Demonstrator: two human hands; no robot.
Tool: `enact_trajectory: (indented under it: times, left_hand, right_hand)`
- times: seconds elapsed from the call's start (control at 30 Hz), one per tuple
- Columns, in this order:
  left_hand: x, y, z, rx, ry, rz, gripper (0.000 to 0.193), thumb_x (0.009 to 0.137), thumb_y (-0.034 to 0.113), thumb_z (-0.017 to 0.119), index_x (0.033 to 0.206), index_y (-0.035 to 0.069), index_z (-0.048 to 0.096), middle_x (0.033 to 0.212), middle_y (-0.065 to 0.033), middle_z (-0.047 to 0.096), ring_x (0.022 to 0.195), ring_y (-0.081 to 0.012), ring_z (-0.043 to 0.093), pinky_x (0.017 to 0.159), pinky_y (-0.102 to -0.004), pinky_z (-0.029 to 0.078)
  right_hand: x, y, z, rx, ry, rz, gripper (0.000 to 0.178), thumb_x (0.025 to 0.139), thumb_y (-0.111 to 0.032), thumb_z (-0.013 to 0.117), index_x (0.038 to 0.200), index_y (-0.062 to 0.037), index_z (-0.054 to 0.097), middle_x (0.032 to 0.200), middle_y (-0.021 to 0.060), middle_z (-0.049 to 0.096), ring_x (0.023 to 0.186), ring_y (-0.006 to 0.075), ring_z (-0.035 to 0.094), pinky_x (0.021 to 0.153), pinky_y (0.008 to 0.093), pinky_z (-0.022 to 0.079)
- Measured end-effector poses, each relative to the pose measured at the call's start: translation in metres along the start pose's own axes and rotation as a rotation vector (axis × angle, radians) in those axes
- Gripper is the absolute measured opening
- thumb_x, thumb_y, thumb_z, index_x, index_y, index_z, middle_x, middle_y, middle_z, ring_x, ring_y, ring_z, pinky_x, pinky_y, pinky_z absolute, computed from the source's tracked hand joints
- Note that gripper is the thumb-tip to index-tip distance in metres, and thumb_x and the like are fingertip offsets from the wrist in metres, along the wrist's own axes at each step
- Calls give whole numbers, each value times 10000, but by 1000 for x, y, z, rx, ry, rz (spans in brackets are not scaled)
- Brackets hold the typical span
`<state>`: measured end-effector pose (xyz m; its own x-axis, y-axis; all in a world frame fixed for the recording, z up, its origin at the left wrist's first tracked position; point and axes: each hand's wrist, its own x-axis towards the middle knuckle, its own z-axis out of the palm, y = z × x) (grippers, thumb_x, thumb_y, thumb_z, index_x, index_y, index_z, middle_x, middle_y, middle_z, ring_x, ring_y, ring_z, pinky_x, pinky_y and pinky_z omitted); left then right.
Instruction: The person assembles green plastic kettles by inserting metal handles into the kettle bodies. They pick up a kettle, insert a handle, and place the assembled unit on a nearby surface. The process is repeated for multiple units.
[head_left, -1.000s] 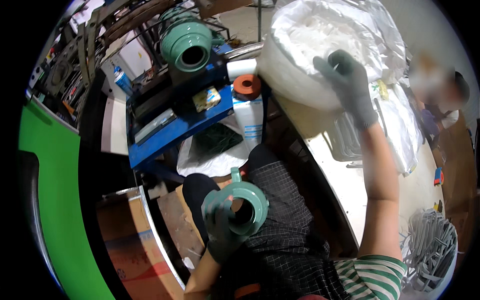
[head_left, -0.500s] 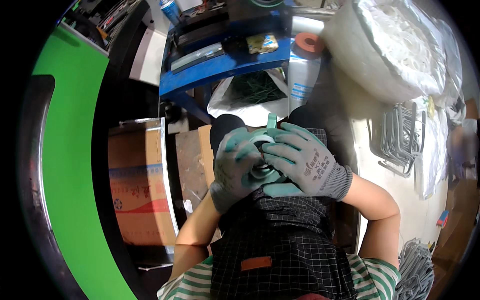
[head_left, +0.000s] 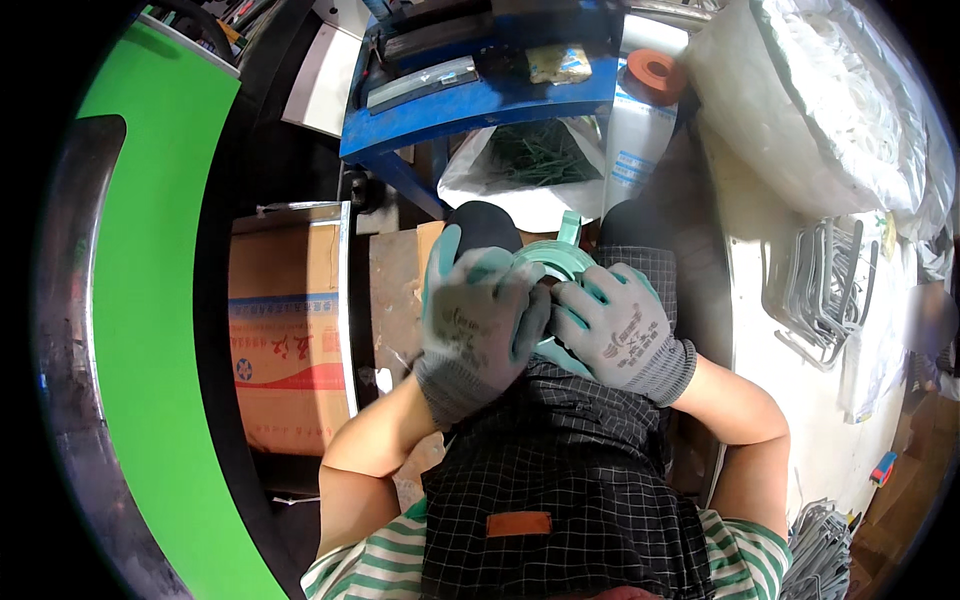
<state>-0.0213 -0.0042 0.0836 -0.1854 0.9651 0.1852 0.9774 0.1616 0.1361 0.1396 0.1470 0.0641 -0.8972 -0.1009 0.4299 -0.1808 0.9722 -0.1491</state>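
Observation:
A pale green ring-shaped piece (head_left: 556,252) with a short upright tab lies at my lap, partly hidden under both hands. I wear grey gloves with green fingers. My left hand (head_left: 478,325) covers the ring's left side; its fingers bend toward the opening, one finger lifted away. My right hand (head_left: 622,325) rests at the right side, fingers curled inward and closed. The fingertips of both hands come together over the opening, where a small dark brownish bit shows; what they pinch is hidden. A black checked apron (head_left: 560,460) covers my lap.
Ahead stands a blue metal bench (head_left: 480,112), with a white sack (head_left: 470,180) of green strips beneath. An orange roll (head_left: 655,77) stands beside it. At right, a white table (head_left: 770,400) bears bent grey metal rods (head_left: 830,300) and a large white bag (head_left: 760,120). A cardboard box (head_left: 285,400) sits left.
The left hand has turned, lifting one finger and bringing its fingertips over the opening. The right hand's fingers have curled in toward it. The whole view has shifted slightly.

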Motion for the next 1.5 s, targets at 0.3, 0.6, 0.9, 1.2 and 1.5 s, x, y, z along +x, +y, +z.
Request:
enact_trajectory:
  times: [0.3,0.6,0.9,1.2,1.5]
  left_hand:
    - [44,3,-21,291,-138,161,144,870,227,683,952,139,760,1233,-110,607,1217,-344,540,1025,-541,444]
    - [31,-11,-18,-96,-125,118,321,743,145,806,1032,74,688,1099,-135,677,1012,-353,658,911,-471,547]
    - [96,-45,26,-559,175,167,481,791,146,877,1234,92,698,1178,-120,712,1058,-300,700,895,-385,566]
    - [226,-41,131,-191,301,336,242,832,266,774,1049,165,740,1127,-51,669,1158,-312,598,1066,-474,432]
    - [255,-35,164,-109,373,379,166,788,307,786,898,194,738,1032,-19,656,1094,-297,586,1016,-505,439]
  right_hand:
    - [-8,-3,0,124,-4,78,207,838,-301,726,937,-120,734,1105,82,654,1046,294,622,831,428,555]
    - [-17,53,2,610,348,225,509,780,-200,860,1230,-47,678,1251,124,652,1035,281,679,926,384,554]
    - [-123,312,211,1528,532,1205,526,797,-245,901,1239,-25,719,1158,98,745,1022,215,697,893,347,574]
    - [-64,235,135,1564,744,1145,366,893,33,724,1255,11,677,1126,115,737,1000,207,717,892,324,589]
    - [-68,236,135,1482,846,1089,429,883,30,742,1294,7,620,1160,112,716,1010,182,709,904,308,581]
